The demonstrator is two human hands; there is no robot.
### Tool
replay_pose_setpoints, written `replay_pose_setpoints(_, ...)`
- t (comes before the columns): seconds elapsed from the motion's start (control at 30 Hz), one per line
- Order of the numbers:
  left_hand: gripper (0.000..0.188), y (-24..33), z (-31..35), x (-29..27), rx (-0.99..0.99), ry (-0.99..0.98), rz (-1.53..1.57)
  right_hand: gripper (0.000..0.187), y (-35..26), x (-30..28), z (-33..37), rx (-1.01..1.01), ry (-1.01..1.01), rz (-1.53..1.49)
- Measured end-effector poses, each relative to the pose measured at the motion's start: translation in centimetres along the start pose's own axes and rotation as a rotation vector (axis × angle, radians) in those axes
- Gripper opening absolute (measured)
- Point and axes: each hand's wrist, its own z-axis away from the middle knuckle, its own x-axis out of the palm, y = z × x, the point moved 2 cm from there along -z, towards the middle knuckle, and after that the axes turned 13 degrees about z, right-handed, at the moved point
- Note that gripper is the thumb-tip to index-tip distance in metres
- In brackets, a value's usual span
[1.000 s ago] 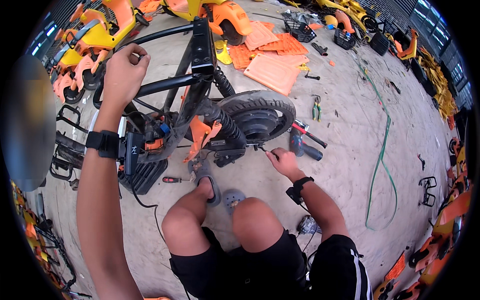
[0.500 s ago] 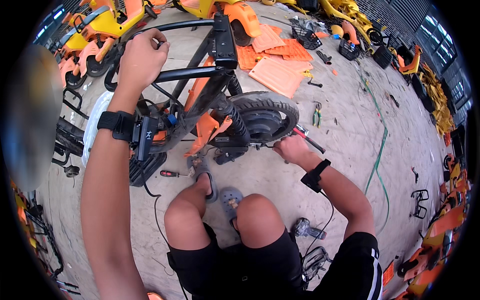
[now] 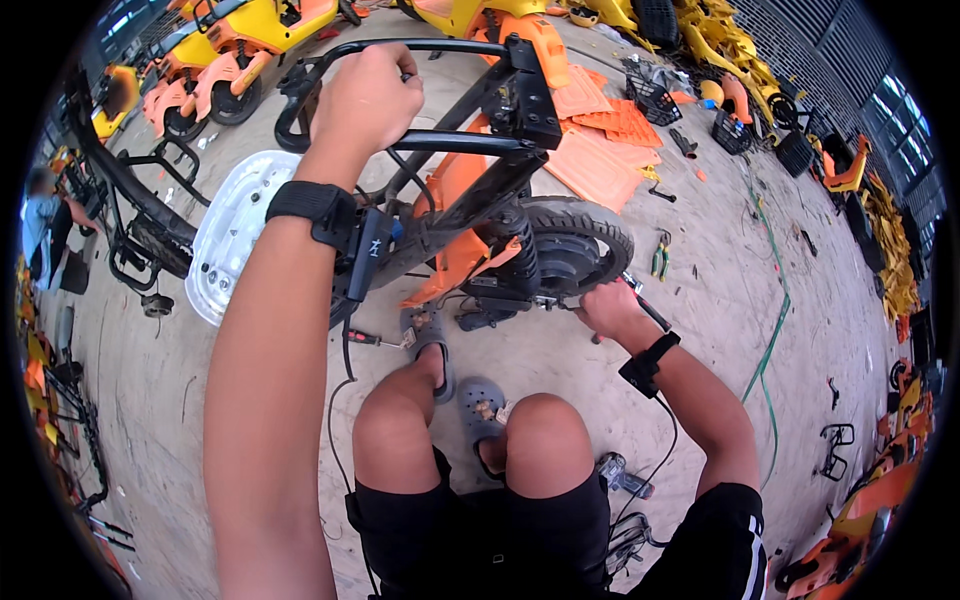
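A black, partly stripped scooter frame (image 3: 445, 215) stands in front of me, with orange panels (image 3: 462, 180) still on it. My left hand (image 3: 368, 98) is closed above the rear loop of black tube (image 3: 455, 141). A small dark bit shows between its thumb and fingers, too little to name. Low by the hub of the rear wheel (image 3: 580, 245), my right hand (image 3: 612, 308) is closed at the axle end. A thin metal piece runs from the axle toward its fingers; the rest is hidden in the grip. A red-and-black handled tool (image 3: 650, 308) lies just beyond that hand.
Pliers (image 3: 661, 255), a screwdriver (image 3: 370, 339) and a cordless power tool (image 3: 622, 476) lie on the floor. A white tray (image 3: 235, 235) is left of the frame. Orange panels (image 3: 600, 175) and a green hose (image 3: 775, 335) lie further off. Another person (image 3: 48, 230) is at far left.
The view has swung left, so the scene sits further right and the white tray and another person show. Both hands keep about the same places at the frame and axle.
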Motion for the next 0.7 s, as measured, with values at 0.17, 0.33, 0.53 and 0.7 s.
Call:
replay_pose_setpoints(0.17, 0.022, 0.0, 0.2, 0.2, 0.013, 0.044, -0.001, 0.033, 0.2, -0.2, 0.3, 0.002, 0.005, -0.027)
replay_pose_setpoints(0.33, 0.022, 0.2, 0.3, -0.1, 0.005, 0.021, 0.013, 0.032, 0.1, -0.9, -0.4, 0.018, -0.006, -0.023)
replay_pose_setpoints(0.53, 0.021, 0.4, 0.4, 0.4, 0.015, 0.023, 0.039, 0.034, 0.7, -0.7, -1.3, 0.007, -0.027, 0.005)
replay_pose_setpoints(0.7, 0.023, 0.2, 1.1, -0.9, -0.013, 0.023, 0.019, 0.036, 0.2, 0.4, -1.9, 0.011, 0.038, -0.001)
